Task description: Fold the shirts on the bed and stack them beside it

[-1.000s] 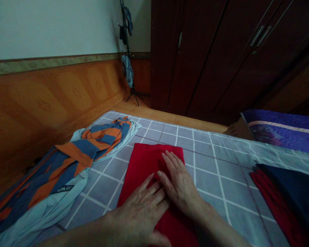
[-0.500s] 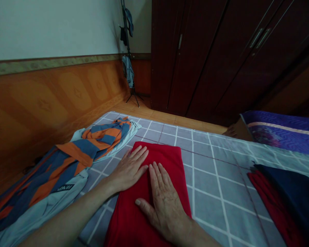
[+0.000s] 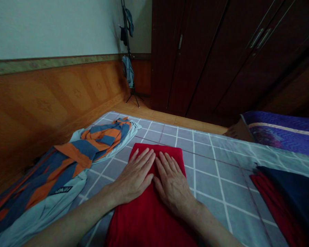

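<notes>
A folded red cloth [image 3: 154,212] lies on the grey checked bed sheet [image 3: 208,181], its short straight edge facing away from me. My left hand [image 3: 134,176] rests flat on its left part, fingers stretched out. Flat on the right part lies my right hand [image 3: 172,181], its fingers extended too. The two hands are side by side near the far edge of the cloth, thumbs close together. Neither hand grips anything.
Orange-and-blue striped clothing [image 3: 77,154] lies over light blue cloth at the left. Folded dark blue cloth [image 3: 290,192] sits on red cloth at the right. Beyond the bed stand a coat rack [image 3: 130,68] and a dark wardrobe [image 3: 195,58].
My right hand has slid forward and slightly right, its thumb now nearer the fingers. My left hand has shifted a little right and toward me.
</notes>
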`<state>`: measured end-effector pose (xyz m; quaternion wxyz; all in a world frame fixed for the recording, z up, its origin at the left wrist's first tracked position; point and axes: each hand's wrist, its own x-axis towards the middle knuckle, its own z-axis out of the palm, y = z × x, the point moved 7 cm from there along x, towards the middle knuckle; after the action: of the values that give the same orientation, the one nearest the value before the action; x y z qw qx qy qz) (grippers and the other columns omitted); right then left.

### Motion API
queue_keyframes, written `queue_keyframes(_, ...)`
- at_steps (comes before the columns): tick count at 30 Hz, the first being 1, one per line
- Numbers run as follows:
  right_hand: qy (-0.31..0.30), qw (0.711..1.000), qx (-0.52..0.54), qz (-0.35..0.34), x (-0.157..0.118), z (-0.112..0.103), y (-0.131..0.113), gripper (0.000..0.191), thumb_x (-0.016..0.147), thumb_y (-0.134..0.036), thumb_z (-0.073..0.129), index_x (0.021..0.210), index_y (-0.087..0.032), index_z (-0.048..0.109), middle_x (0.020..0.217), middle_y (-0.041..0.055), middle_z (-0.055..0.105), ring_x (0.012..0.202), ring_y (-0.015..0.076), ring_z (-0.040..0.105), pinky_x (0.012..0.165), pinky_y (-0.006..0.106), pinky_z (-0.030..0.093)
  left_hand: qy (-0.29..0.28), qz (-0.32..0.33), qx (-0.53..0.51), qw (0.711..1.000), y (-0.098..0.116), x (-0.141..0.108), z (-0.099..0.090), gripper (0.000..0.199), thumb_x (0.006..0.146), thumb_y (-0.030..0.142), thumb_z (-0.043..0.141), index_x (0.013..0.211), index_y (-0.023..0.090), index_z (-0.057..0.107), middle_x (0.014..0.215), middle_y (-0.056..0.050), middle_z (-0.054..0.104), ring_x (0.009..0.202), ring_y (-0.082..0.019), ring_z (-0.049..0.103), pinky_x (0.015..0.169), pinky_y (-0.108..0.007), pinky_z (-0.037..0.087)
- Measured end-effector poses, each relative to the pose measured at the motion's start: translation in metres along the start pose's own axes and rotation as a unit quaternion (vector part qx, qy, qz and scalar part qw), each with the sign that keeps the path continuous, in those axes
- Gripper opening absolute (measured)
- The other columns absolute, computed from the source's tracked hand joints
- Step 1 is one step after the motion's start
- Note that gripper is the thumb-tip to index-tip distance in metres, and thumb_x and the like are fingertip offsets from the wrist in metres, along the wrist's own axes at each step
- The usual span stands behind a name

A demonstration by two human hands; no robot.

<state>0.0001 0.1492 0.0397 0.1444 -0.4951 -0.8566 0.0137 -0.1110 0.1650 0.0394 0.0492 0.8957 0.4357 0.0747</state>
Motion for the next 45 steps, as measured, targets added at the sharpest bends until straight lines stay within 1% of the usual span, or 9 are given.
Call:
queue_keyframes(3, -0.027, 0.999, 0.012, -0.035, 0.006, 0.003, -0.003, 0.060, 0.090, -0.033, 0.046, 0.144, -0.009, 0.032, 0.150, 0.0132, 0.026, 0.139, 0.0292, 0.021, 0.113, 0.048, 0.024, -0.035, 0.006, -0.018, 0.999, 0.004, 0.000, 0.007, 0.065, 0.096, 0.045, 0.033, 0.148, 0.010, 0.017, 0.154, -0.011, 0.015, 0.143, -0.024, 0.006, 0.116, -0.047, 0.012)
queue_keyframes(10, -0.039, 0.999, -0.015, 0.029, 0.005, 0.008, 0.025, 0.079, 0.087, -0.063, 0.039, 0.143, -0.008, 0.034, 0.150, 0.0144, 0.024, 0.139, 0.0325, 0.017, 0.112, 0.050, 0.023, -0.067, -0.062, -0.023, 0.996, -0.016, -0.002, 0.014, 0.092, 0.081, 0.075, 0.037, 0.148, 0.015, 0.020, 0.155, -0.013, 0.008, 0.141, -0.035, -0.001, 0.112, -0.054, 0.013)
queue_keyframes(17, -0.007, 0.990, -0.049, 0.135, -0.003, 0.002, 0.052, 0.087, 0.085, -0.068, 0.038, 0.141, -0.001, 0.034, 0.147, 0.0209, 0.029, 0.137, 0.0358, 0.023, 0.111, 0.054, 0.020, -0.026, -0.103, -0.022, 0.994, -0.029, -0.002, 0.009, 0.093, 0.080, 0.073, 0.040, 0.146, 0.009, 0.024, 0.153, -0.017, 0.015, 0.142, -0.033, 0.008, 0.113, -0.054, 0.013)
queue_keyframes(23, 0.021, 1.000, -0.013, 0.000, 0.014, -0.003, 0.012, 0.058, 0.091, -0.035, 0.044, 0.143, -0.011, 0.034, 0.151, 0.0102, 0.025, 0.140, 0.0270, 0.019, 0.114, 0.046, 0.017, 0.006, 0.000, -0.026, 1.000, -0.009, 0.007, 0.005, 0.067, 0.091, 0.048, 0.044, 0.146, 0.017, 0.025, 0.153, -0.009, 0.022, 0.142, -0.026, 0.010, 0.115, -0.051, 0.009)
queue_keyframes(26, -0.003, 1.000, 0.013, -0.006, 0.019, 0.002, 0.009, 0.055, 0.093, -0.040, 0.041, 0.142, -0.015, 0.037, 0.151, 0.0070, 0.028, 0.139, 0.0271, 0.020, 0.113, 0.047, 0.019, -0.016, -0.003, -0.032, 0.999, -0.011, 0.008, 0.009, 0.066, 0.089, 0.046, 0.047, 0.146, 0.018, 0.028, 0.154, -0.008, 0.021, 0.142, -0.027, 0.009, 0.115, -0.051, 0.011)
queue_keyframes(31, -0.012, 0.998, 0.000, 0.062, 0.017, 0.004, 0.040, 0.074, 0.087, -0.061, 0.041, 0.142, -0.011, 0.037, 0.148, 0.0126, 0.034, 0.137, 0.0318, 0.026, 0.112, 0.049, 0.020, -0.028, -0.064, -0.033, 0.997, -0.023, 0.006, 0.010, 0.075, 0.085, 0.056, 0.048, 0.146, 0.017, 0.028, 0.154, -0.010, 0.017, 0.142, -0.032, 0.005, 0.113, -0.053, 0.015)
queue_keyframes(36, -0.011, 0.990, -0.025, 0.138, 0.011, -0.002, 0.070, 0.073, 0.089, -0.060, 0.038, 0.140, -0.008, 0.039, 0.143, 0.0147, 0.041, 0.134, 0.0341, 0.031, 0.110, 0.053, 0.021, -0.023, -0.103, -0.033, 0.994, -0.029, 0.005, 0.008, 0.079, 0.086, 0.058, 0.045, 0.146, 0.011, 0.026, 0.154, -0.015, 0.016, 0.142, -0.031, 0.009, 0.114, -0.051, 0.015)
queue_keyframes(41, 0.017, 0.998, -0.015, 0.059, 0.013, -0.010, 0.032, 0.069, 0.088, -0.048, 0.048, 0.143, -0.009, 0.035, 0.150, 0.0133, 0.029, 0.139, 0.0319, 0.021, 0.113, 0.051, 0.016, 0.003, -0.061, -0.034, 0.998, -0.025, 0.008, 0.006, 0.072, 0.086, 0.049, 0.049, 0.146, 0.014, 0.027, 0.153, -0.012, 0.022, 0.142, -0.029, 0.012, 0.115, -0.053, 0.011)
queue_keyframes(45, -0.009, 0.999, 0.037, -0.016, 0.015, -0.004, 0.005, 0.060, 0.093, -0.049, 0.037, 0.144, -0.016, 0.034, 0.151, 0.0068, 0.028, 0.140, 0.0269, 0.019, 0.114, 0.047, 0.017, 0.004, -0.030, -0.037, 0.999, -0.025, 0.008, 0.011, 0.070, 0.084, 0.042, 0.053, 0.146, 0.020, 0.027, 0.154, -0.009, 0.020, 0.142, -0.030, 0.007, 0.114, -0.054, 0.013)
